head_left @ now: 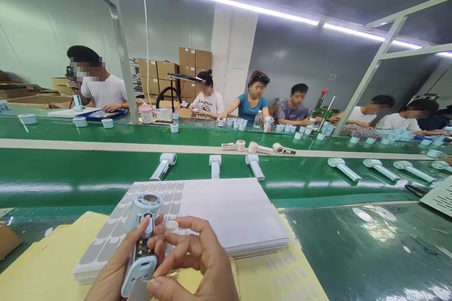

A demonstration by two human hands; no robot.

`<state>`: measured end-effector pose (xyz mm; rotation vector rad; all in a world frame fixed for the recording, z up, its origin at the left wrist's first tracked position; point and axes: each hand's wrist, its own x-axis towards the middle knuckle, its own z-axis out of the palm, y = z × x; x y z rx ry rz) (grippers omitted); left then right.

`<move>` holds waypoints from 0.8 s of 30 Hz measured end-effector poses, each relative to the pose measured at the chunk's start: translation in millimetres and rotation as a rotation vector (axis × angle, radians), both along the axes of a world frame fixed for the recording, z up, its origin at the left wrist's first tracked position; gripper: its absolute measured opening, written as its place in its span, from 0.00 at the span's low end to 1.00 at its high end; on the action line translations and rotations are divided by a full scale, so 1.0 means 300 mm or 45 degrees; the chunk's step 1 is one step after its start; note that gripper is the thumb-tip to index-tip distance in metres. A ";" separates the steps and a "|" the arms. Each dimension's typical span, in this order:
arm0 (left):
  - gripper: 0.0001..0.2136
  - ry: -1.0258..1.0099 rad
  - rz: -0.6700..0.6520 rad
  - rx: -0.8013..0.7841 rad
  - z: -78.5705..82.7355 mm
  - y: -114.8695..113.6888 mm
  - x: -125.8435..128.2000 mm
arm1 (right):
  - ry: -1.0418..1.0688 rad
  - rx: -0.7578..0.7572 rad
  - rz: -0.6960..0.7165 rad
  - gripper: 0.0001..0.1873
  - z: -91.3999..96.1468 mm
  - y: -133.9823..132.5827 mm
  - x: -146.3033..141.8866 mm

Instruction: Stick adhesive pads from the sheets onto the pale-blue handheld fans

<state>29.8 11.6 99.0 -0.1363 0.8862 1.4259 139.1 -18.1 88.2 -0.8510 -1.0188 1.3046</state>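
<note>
My left hand (113,275) grips a pale blue handheld fan body (140,263) upright, its round head on top and a bare dark circuit board (142,250) showing along the open handle. My right hand (196,263) sits close beside it, fingers curled toward the fan. A small white round piece (172,226) shows just behind those fingertips, and I cannot tell whether it is held. Beneath both hands lie a stack of white sheets with grey label shapes (226,211) and a yellow backing sheet (52,256).
A green conveyor belt (106,169) runs across the view, carrying several pale blue fan parts (164,165). Several co-workers sit beyond it at a far belt, among more fan parts. Cardboard boxes (187,68) are stacked at the back. Metal frame posts (122,42) rise from the belt.
</note>
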 end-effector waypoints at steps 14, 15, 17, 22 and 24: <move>0.09 0.127 0.040 0.096 0.002 -0.037 0.008 | -0.081 -0.090 0.023 0.27 0.031 -0.011 -0.012; 0.09 0.117 0.047 0.095 0.002 -0.038 0.008 | -0.090 -0.087 0.025 0.27 0.031 -0.010 -0.012; 0.10 0.078 0.048 0.090 -0.001 -0.039 0.007 | -0.105 -0.083 0.025 0.27 0.028 -0.008 -0.013; 0.08 0.059 0.044 0.090 -0.014 -0.036 0.004 | -0.122 -0.088 0.018 0.26 0.022 -0.001 -0.017; 0.08 0.049 0.035 0.101 -0.014 -0.036 0.004 | -0.119 -0.076 0.010 0.27 0.020 0.001 -0.016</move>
